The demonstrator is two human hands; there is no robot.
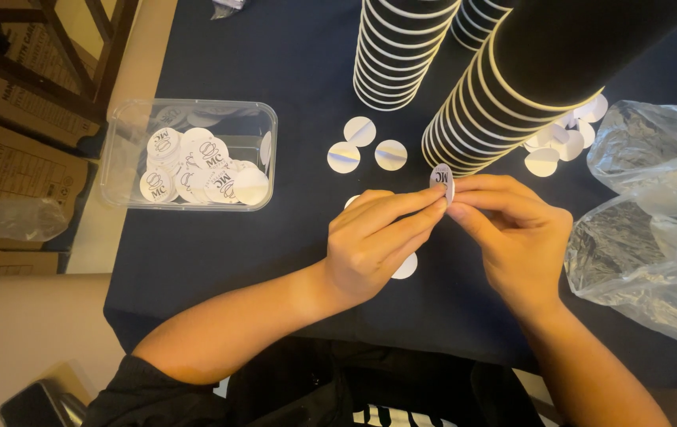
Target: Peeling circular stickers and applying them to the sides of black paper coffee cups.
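One round sticker (442,179) is pinched between fingertips of both hands (378,241) (512,237), peeled backings (367,145) scattered, tub (129,119) of stickers remaining

Two hands: left hand (374,245), right hand (512,233). One round sticker (442,179) held between them. Three stacks of black paper cups (397,47). One clear plastic container (129,119) of stickers, too many for counting. Three loose backing discs (360,131) near the stacks. Two clear plastic bags (646,150).
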